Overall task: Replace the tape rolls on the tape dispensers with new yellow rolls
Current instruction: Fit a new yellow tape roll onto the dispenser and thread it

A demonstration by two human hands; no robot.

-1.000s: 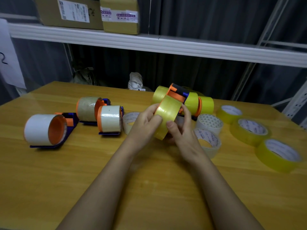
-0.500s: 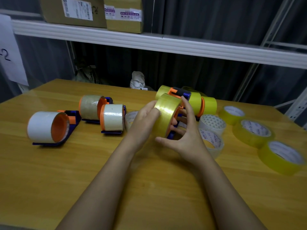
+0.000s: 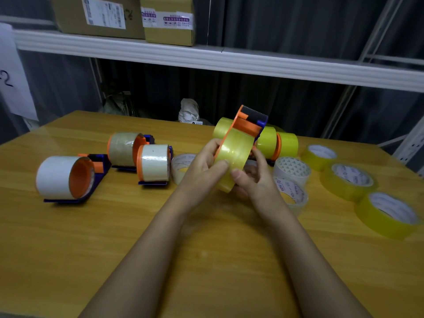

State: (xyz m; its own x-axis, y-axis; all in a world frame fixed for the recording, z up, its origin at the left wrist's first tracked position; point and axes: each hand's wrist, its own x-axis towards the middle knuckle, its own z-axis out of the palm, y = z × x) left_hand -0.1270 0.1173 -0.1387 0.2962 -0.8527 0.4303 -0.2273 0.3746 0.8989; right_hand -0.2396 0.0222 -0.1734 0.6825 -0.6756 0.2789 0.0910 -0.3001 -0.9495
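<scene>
Both hands are up over the wooden table (image 3: 68,249), working one tape dispenser (image 3: 249,123). Orange frame, blue trim, black toothed blade at the top, tilted away from the camera.

A yellow roll (image 3: 232,157) sits on the dispenser's orange hub, held clear of the table. Left hand (image 3: 202,166) grips the roll's left edge, thumb on the face, fingers wrapped behind. Right hand (image 3: 252,180) clamps the lower right of the roll, thumb pressed on the tape surface, other fingers behind the dispenser. Both grips are closed tight on the same assembly.

Behind it stand more yellow-loaded dispensers (image 3: 278,144), close together; exact count is hidden by the held one.

Left side: three dispensers loaded with old rolls. One white roll (image 3: 57,177) nearest the table edge, one brownish clear roll (image 3: 122,145) further back, one whitish roll (image 3: 153,165) just beside it, touching or nearly so.

Loose clear rolls lie flat near the hands: one (image 3: 181,164) left of the left wrist, two (image 3: 292,171) right of the right hand.

Three spare yellow rolls (image 3: 348,180) lie flat in a row on the right of the table.

Shelf (image 3: 229,60) above carries two cardboard boxes (image 3: 128,17), both shut, contents not visible.
</scene>
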